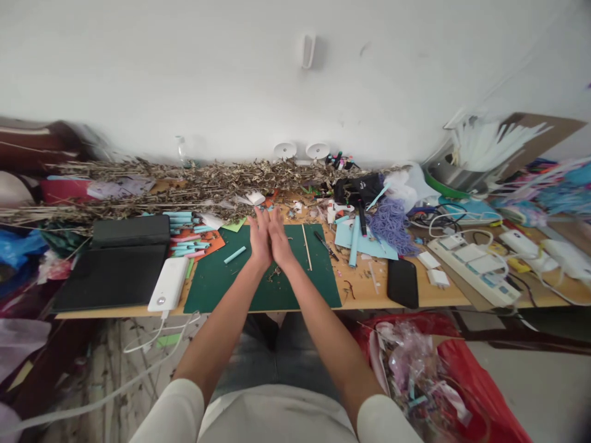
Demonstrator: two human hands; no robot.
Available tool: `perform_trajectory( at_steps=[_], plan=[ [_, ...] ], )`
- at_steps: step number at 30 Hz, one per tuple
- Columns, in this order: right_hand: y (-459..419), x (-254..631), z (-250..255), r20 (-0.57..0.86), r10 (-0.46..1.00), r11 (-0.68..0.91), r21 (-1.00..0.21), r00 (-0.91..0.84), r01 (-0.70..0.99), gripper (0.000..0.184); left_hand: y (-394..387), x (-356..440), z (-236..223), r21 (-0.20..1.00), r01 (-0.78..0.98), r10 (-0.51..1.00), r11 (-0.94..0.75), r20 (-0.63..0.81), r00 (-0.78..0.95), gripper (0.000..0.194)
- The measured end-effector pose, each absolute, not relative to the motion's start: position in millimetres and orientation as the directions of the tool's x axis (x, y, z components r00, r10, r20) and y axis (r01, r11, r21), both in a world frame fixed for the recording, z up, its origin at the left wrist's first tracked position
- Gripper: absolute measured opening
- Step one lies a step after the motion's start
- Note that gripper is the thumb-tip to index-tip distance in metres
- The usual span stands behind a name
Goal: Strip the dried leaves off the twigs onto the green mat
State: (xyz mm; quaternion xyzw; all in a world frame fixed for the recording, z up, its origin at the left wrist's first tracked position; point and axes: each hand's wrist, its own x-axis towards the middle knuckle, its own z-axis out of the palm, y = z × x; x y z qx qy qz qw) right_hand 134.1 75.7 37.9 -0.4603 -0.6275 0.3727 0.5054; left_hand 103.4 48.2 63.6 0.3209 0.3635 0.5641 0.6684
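My left hand [260, 241] and my right hand [278, 240] meet palm to palm above the green cutting mat [221, 283]. Fingers on both are stretched out and point away from me. Whether anything lies between the palms is hidden. Just below the wrists, dry brown plant crumbs [274, 274] are scattered on the mat. A rolled light-blue paper tube [234, 255] lies left of my hands. To their right are a thin wooden stick [307, 247] and a dark pen [325, 245].
Dried plant stalks [221, 178] line the wall side of the table. A white power bank [168, 284] and black tablet case [115, 274] lie left. Purple yarn [392, 226], a black phone [402, 283] and a power strip [475, 271] are right. A red bag [480, 381] sits below.
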Motion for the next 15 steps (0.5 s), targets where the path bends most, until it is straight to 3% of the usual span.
perform_trajectory(
  at_steps=[4,7,11,15],
  plan=[
    [77.4,123.9,42.5,0.398,0.914,0.404,-0.870,-0.083,0.283,0.066,50.2,104.7,68.5,0.856,-0.515,0.999,0.039,-0.040,0.009,0.063],
    [84.8,129.5,39.5,0.355,0.934,0.344,-0.884,-0.022,0.316,0.071,51.7,93.5,68.4,0.828,-0.556,0.997,0.069,-0.040,0.064,0.066],
    [66.1,132.1,31.8,0.350,0.932,0.363,-0.906,-0.095,0.219,0.067,56.8,82.4,69.8,0.794,-0.601,0.996,0.092,-0.086,0.039,0.065],
    [56.9,133.3,44.1,0.379,0.923,0.383,-0.874,-0.073,0.298,0.064,51.4,92.2,69.8,0.816,-0.565,0.991,0.125,-0.129,0.033,0.061]
  ],
)
